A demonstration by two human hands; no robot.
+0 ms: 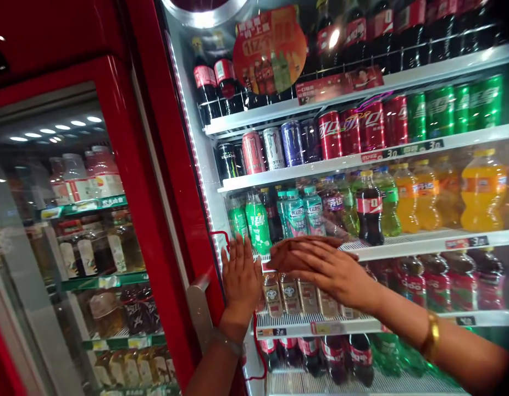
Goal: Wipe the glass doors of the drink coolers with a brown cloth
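Observation:
My left hand (pixel 242 275) lies flat near the left edge of a glass fridge door, its fingers stretched upward and nothing in it. A dark band circles that wrist. To its right, my right hand (pixel 331 272) holds a folded brown cloth (pixel 306 245) against the glass, the fingers laid over it and pointing left. Part of the cloth is hidden under the palm. A gold bracelet (pixel 431 335) sits on my right wrist. Behind the glass, near the hands, stand a green soda bottle (pixel 258 223) and several teal-capped bottles (pixel 296 212).
The door's metal handle (pixel 200 308) sticks out just left of my left hand. A red cord (pixel 263 352) hangs near it. Shelves (pixel 403 246) behind the glass carry bottles and cans. A second red-framed fridge (pixel 118 165) stands on the left. A round orange sticker (pixel 275 33) is high up.

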